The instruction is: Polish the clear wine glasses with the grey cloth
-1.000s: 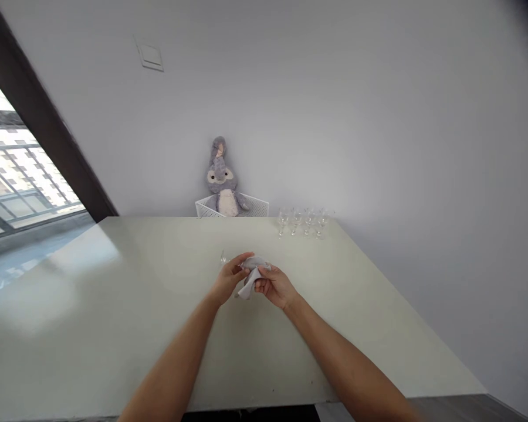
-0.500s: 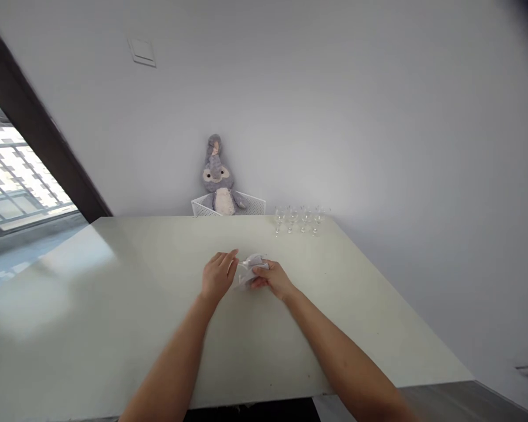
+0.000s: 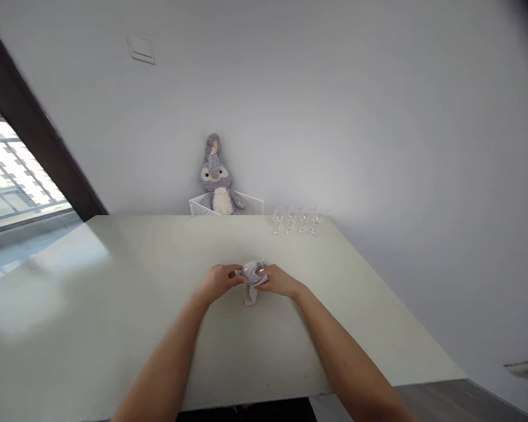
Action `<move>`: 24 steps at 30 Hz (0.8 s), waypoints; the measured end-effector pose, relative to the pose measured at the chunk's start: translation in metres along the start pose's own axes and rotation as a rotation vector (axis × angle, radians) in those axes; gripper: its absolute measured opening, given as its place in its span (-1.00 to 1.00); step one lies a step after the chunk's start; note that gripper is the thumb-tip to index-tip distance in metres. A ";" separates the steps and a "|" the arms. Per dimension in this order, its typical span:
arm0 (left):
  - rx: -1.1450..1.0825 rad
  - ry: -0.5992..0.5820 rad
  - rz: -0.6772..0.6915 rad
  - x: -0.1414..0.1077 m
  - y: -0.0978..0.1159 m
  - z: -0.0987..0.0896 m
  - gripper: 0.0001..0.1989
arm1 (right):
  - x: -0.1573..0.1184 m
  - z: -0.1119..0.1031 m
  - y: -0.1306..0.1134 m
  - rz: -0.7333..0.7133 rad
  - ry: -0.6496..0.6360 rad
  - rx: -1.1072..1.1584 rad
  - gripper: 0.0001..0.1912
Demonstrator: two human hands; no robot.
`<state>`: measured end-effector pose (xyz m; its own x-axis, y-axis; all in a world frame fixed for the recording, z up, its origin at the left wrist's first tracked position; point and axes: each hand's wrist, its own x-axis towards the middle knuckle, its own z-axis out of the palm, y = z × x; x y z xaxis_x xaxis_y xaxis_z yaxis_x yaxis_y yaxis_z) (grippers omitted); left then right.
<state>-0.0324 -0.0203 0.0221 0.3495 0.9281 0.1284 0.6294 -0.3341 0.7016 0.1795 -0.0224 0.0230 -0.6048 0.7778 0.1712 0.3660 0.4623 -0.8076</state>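
In front of us, near the middle of the pale table (image 3: 127, 328), we hold a small clear glass (image 3: 247, 270) on its side, its bowl toward our right and its stem end toward our left. Our left hand (image 3: 220, 282) has thumb and forefinger clamped on that stem end, though the fingers hide most of the stem. Our right hand (image 3: 281, 281) is clamped on a light grey cloth (image 3: 251, 294), which wraps around the bowl; its fingertips are partly covered by the folds, and one loose corner of the cloth hangs toward us. We cannot tell whether the glass touches the table. Beyond our right hand, near the far edge of the table, four stemmed glasses (image 3: 303, 217) stand upright in a row, well apart from the one we hold. Past the far edge, left of that row, we see a white basket (image 3: 254, 206) with holes in its sides, and a grey stuffed toy (image 3: 215, 179) with a pale belly sits in it against the wall (image 3: 356, 117). High on the wall to our left is a white switch (image 3: 141, 47); farther left, a dark frame (image 3: 39, 123) borders a view of a railing (image 3: 15, 176).
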 end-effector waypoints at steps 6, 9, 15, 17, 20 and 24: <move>0.038 0.005 -0.055 0.003 -0.002 -0.005 -0.53 | 0.004 -0.005 0.003 -0.025 0.131 -0.317 -0.84; 0.126 0.061 -0.064 0.005 -0.002 -0.007 -0.53 | 0.006 -0.005 0.007 0.019 0.271 -0.345 -0.79; 0.272 0.242 -0.199 0.004 -0.009 -0.015 -0.51 | 0.003 -0.003 0.004 0.027 0.674 -0.386 -0.69; 0.313 0.278 -0.205 0.004 -0.011 -0.014 -0.54 | 0.002 0.003 -0.001 -0.071 0.603 -0.458 -0.65; 0.447 0.273 -0.111 0.004 -0.008 -0.008 -0.71 | 0.003 0.019 -0.008 -0.230 0.402 -0.532 -0.58; 0.610 0.140 0.068 0.002 -0.001 0.005 -0.85 | 0.006 0.035 -0.017 -0.278 0.380 -0.534 -0.67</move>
<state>-0.0283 -0.0190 0.0183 0.3344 0.9005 0.2779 0.9062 -0.3882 0.1678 0.1451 -0.0403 0.0183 -0.4731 0.6502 0.5946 0.5890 0.7352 -0.3353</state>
